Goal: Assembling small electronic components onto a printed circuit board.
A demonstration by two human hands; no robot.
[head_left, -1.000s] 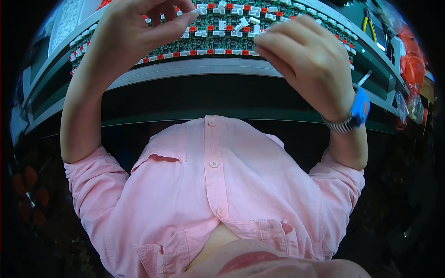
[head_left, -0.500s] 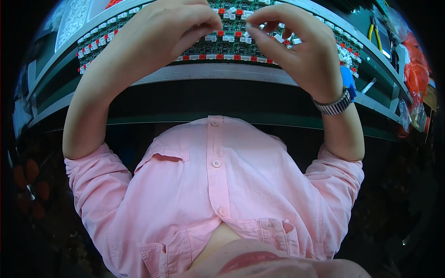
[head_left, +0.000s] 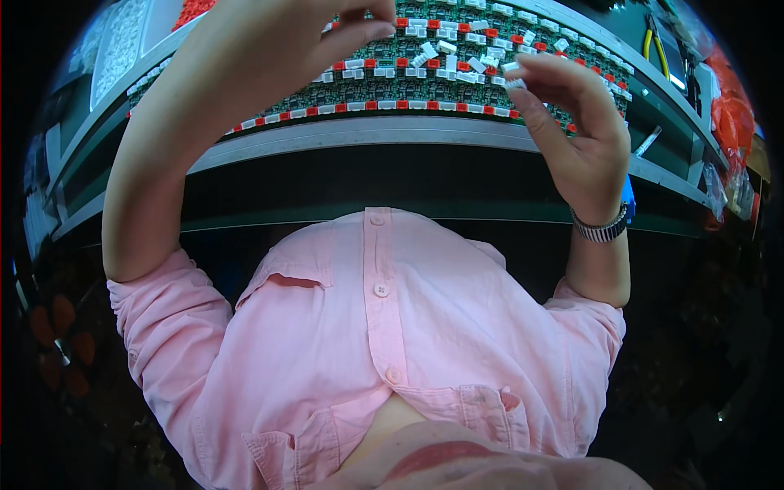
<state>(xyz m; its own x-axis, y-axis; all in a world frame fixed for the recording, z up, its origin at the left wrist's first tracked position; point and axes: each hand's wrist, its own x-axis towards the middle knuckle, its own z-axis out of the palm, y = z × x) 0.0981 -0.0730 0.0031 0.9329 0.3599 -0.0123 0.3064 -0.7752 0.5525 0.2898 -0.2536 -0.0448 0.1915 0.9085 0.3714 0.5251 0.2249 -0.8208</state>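
Room: mostly dark at the edges, floor clutter too dim to sort; something with orange blades (head_left: 63,314), maybe a fan, low on the left. Metal-edged counter (head_left: 367,132) runs across the top, bowed by the lens. Wearer in a pink shirt (head_left: 343,343), facing it.

On the counter: long panel of green circuit boards (head_left: 384,88) in rows, right under the hands. Progress, my judgement: well along. Visible rows carry white and red blocks along most of their length, front edge lined end to end; what seems left is the loose stuff on top. Parts under the left arm or past the top edge can't be checked.

Left hand (head_left: 320,37) over the panel, partly cut by the frame; finger and thumb near each other, can't tell if that grip has anything. Right hand (head_left: 592,149) above the panel's right part, grip pinched on a small white block (head_left: 514,84); striped metal watchband (head_left: 601,233) on that wrist.

Around: orange-red bag (head_left: 727,106) far right, heap of white parts (head_left: 120,51) back left, red parts (head_left: 193,10) beside it, yellow-handled pliers (head_left: 648,45) back right. Smallest: loose white blocks (head_left: 426,54) scattered on the boards, some tilted.
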